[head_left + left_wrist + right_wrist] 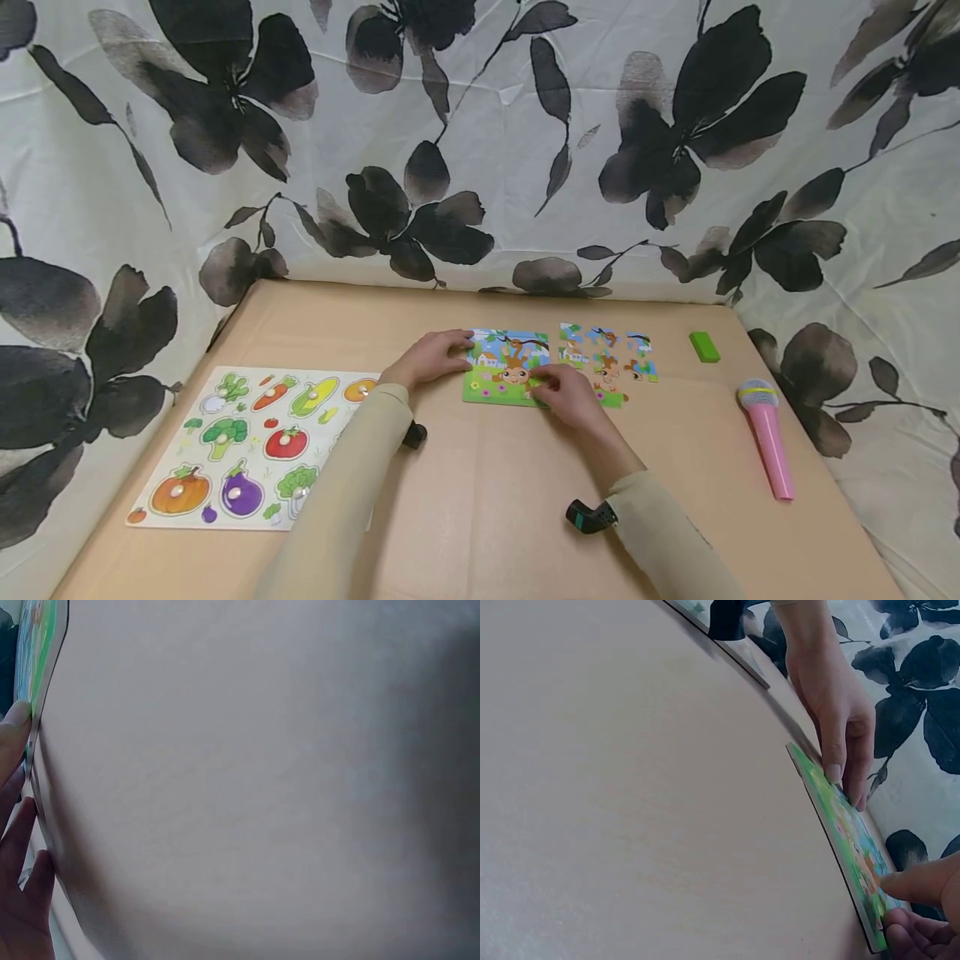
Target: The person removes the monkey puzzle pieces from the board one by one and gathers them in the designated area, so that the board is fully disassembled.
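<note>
A square jigsaw puzzle board [491, 392] with a brown cartoon animal, blue sky and green grass lies flat near the table's back edge. My left hand [431, 357] touches its left edge with thumb and fairly straight fingers. At the board's lower right, my right hand [570, 396] pinches a puzzle piece, mostly hidden by the fingers; thumb and curled fingers show in the right wrist view. Beside the board lie several loose puzzle pieces [641, 343] with matching colours, some partly behind the right hand. The left wrist view catches only the board's edge [46, 645] and left fingers.
A white vegetable puzzle board [251, 392] lies at the left, partly under the left forearm. On the right are a green block [704, 347] and a pink toy microphone [767, 442]. A flower-print cloth [517, 150] hangs behind the brown table [480, 517].
</note>
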`<state>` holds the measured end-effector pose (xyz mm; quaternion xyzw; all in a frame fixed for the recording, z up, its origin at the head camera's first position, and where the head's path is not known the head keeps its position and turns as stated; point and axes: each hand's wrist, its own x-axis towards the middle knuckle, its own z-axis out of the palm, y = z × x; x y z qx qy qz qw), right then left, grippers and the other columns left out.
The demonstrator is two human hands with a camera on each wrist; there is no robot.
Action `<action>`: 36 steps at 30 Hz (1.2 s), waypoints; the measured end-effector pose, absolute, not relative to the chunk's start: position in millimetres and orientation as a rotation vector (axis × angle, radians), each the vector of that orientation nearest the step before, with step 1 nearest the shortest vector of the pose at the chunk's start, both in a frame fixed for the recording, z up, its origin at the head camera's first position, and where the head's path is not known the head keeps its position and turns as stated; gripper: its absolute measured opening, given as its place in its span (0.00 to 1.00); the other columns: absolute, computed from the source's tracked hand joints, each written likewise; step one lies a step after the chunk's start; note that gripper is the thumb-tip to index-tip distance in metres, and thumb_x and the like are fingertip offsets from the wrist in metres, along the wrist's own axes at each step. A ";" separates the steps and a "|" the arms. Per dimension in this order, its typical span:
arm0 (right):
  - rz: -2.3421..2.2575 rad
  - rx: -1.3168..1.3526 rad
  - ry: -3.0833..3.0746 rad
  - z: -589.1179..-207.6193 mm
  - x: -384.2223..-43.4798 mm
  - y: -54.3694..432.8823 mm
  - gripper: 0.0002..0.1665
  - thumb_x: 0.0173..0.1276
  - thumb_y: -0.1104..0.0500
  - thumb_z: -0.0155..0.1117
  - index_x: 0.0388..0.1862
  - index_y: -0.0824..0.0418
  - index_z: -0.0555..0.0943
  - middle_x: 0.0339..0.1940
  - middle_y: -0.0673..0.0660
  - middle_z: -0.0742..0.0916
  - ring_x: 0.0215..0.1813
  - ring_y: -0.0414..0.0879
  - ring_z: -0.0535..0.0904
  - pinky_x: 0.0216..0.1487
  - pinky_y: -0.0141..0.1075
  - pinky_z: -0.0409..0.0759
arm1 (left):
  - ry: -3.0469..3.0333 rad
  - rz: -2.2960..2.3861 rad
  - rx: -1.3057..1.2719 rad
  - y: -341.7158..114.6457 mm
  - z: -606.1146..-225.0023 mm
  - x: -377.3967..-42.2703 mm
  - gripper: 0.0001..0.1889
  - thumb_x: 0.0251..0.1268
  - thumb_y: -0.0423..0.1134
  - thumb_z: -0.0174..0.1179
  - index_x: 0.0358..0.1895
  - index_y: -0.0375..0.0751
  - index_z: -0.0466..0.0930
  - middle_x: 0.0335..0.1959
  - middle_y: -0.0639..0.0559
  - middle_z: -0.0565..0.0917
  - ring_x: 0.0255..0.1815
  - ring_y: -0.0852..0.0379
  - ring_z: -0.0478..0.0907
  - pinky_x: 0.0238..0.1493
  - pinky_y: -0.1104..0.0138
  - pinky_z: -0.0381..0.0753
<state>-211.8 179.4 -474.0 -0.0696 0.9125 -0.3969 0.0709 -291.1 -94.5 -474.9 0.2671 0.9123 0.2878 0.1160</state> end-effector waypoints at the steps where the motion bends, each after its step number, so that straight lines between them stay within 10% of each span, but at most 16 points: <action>1: -1.172 -0.243 2.758 -473.9 -212.0 179.1 0.19 0.65 0.61 0.68 0.55 0.60 0.83 0.45 0.55 0.84 0.39 0.45 0.79 0.37 0.36 0.77 | 2.672 0.842 0.781 -94.3 -475.3 -291.3 0.25 0.65 0.46 0.65 0.63 0.40 0.78 0.72 0.50 0.67 0.74 0.49 0.60 0.74 0.56 0.58; 36: -1.097 -0.360 2.859 -477.2 -210.1 172.0 0.16 0.61 0.62 0.71 0.47 0.57 0.78 0.48 0.59 0.71 0.47 0.52 0.68 0.44 0.42 0.71 | 2.660 0.852 0.769 -93.7 -472.2 -289.2 0.25 0.65 0.46 0.65 0.63 0.39 0.77 0.72 0.49 0.67 0.74 0.49 0.60 0.74 0.56 0.57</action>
